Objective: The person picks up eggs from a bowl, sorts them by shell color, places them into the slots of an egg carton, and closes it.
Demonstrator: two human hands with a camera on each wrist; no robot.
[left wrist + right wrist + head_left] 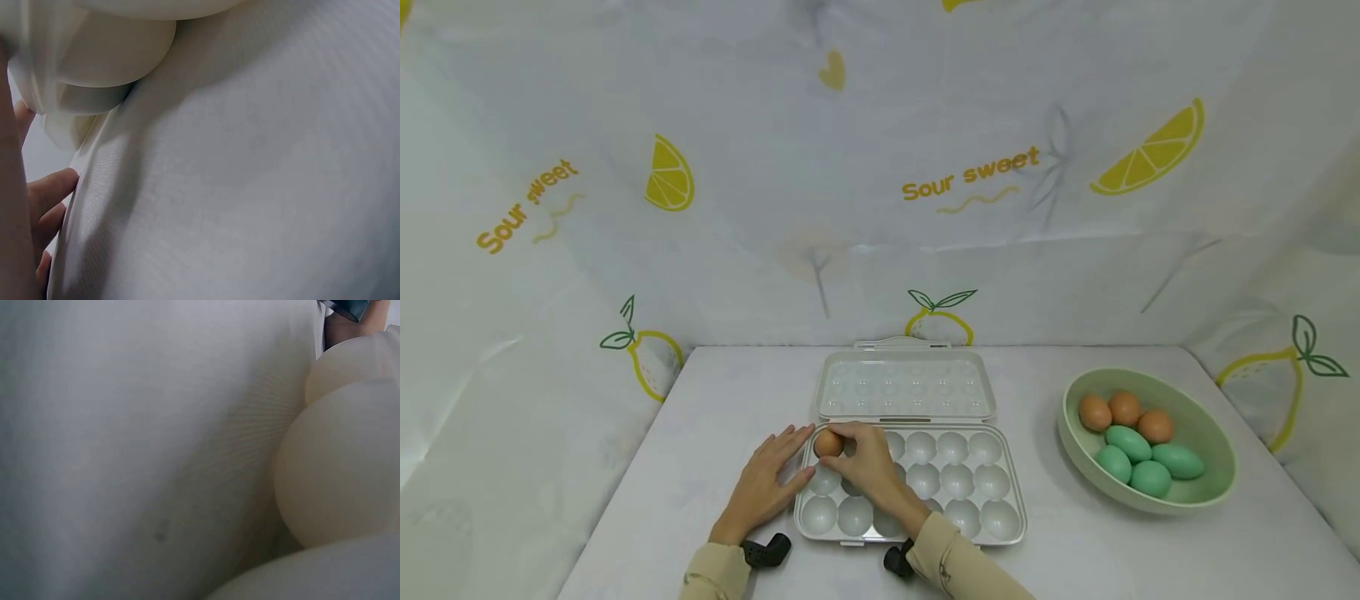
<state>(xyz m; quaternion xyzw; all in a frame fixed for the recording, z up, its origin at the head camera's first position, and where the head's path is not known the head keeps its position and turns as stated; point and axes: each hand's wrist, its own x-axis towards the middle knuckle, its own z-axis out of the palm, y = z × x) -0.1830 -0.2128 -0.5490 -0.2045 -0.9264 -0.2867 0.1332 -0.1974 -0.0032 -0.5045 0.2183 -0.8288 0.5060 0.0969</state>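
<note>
A brown egg (828,444) sits at the back left cup of a white plastic egg tray (992,482). My right hand (880,471) reaches across the tray and pinches this egg between thumb and fingers. Beside the tray's left edge, my left hand (763,483) lies with its fingers extended, fingertips right at the rim. The left wrist view shows the rounded underside of the tray (119,50) near the left fingers (53,190). In the right wrist view, the tray's cups (344,462) bulge down above the white cloth. Other visible cups hold nothing.
The tray's clear lid (906,385) is hinged back behind it. To the right stands a pale green bowl (1213,442) with three brown eggs (1124,409) and several green eggs (1127,443). A lemon-printed cloth (775,250) hangs behind the white-covered table (1060,558).
</note>
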